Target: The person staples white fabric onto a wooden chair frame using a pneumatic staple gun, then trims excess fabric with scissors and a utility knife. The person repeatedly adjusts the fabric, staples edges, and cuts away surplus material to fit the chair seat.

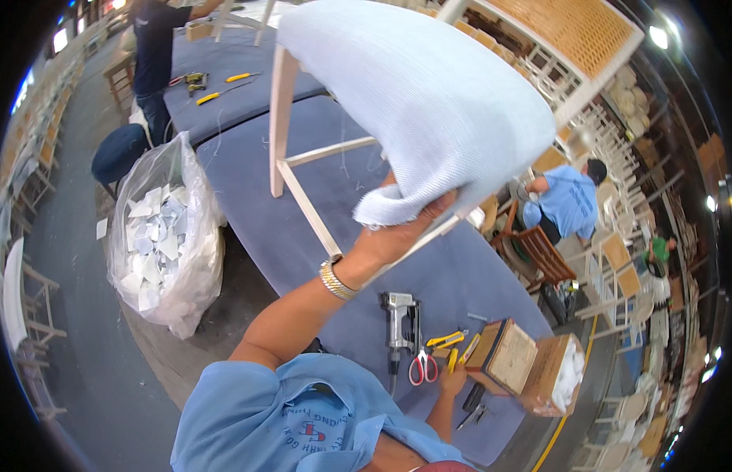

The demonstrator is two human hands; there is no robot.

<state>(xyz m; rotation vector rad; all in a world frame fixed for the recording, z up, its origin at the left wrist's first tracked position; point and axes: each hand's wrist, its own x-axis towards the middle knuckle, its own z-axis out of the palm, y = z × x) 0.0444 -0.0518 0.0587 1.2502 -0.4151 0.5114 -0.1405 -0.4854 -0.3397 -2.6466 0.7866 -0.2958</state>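
Note:
A white wooden chair with a pale blue fabric-covered seat point(429, 86) stands tilted on the padded table. My left hand point(393, 240), a watch on its wrist, is closed on a loose fold of the fabric at the seat's near corner. Lower right, my right hand point(452, 381) is closed around a yellow utility knife point(469, 348). Another yellow utility knife point(445, 340) lies just beside it. A staple gun point(399, 322) and red-handled scissors point(422, 368) rest on the table to the left of that hand.
Right of my right hand are a wooden box point(504, 356) and a carton point(551, 374) with white stuff inside. A clear bag of fabric scraps point(161, 252) stands left of the blue padded table point(248, 189). Co-workers point(567, 200) and many chairs surround the area.

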